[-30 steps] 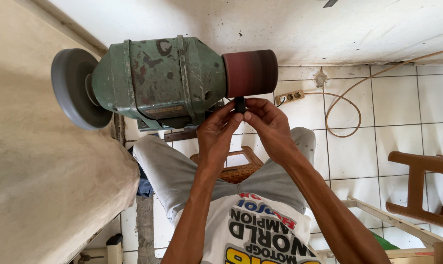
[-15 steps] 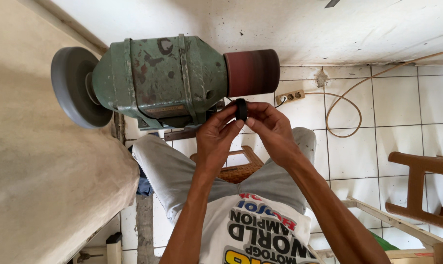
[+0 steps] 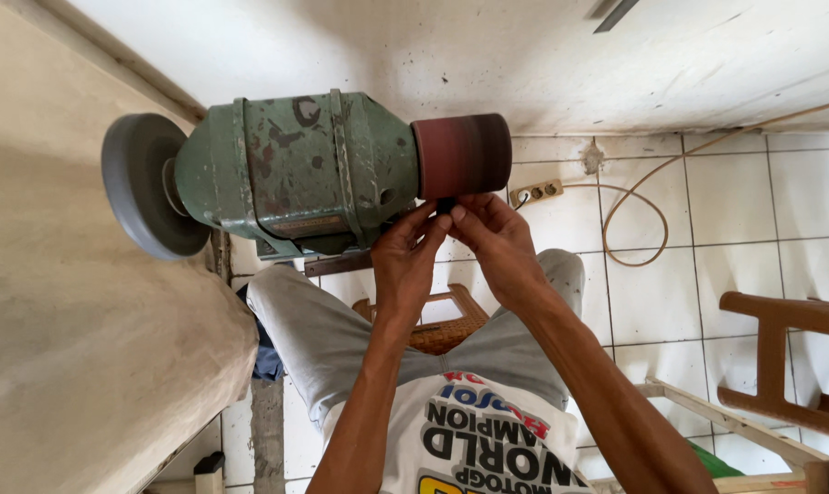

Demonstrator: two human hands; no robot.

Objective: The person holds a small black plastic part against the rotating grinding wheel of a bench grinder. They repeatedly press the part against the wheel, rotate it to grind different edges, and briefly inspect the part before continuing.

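- A small dark piece [image 3: 445, 205] is pinched between the fingertips of both hands, touching the reddish-brown sanding drum [image 3: 461, 156] on a green bench grinder [image 3: 291, 174].
- Left hand [image 3: 405, 259] and right hand [image 3: 494, 245] meet, fingers narrowly closed around the piece.
- A grey grinding wheel [image 3: 145, 197] sits at the grinder's opposite end.

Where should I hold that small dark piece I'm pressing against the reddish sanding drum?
Probably by its near end, coming from below, opposite the sanding drum. The small dark piece is short, and its top edge meets the drum's underside, so only the lower part is free. The left hand and right hand already pinch it there from either side, fingertips just under the drum.
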